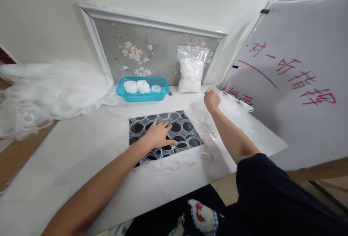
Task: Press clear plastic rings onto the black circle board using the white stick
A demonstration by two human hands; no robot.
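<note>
My left hand (159, 134) lies with fingers spread on a black sheet (193, 141) that carries rows of pale, translucent rings. The palm and fingers cover part of the rings. My right hand (212, 100) is closed in a fist-like pinch at the back right of the table. A thin translucent bit shows by its fingertips, too small to name. Right beside that hand lies a heap of clear, whitish ring-shaped scraps (236, 114). More translucent scraps (174, 164) lie along the sheet's front edge.
A blue plastic basket (143, 97) holds stacks of white discs or rings (131, 87). Beside it stands a zip bag (191, 71) filled with white pieces. A large pile of translucent rings (67, 91) covers the table's left end. A framed flower picture (160, 44) leans at the back; a board with red writing (304, 120) stands right.
</note>
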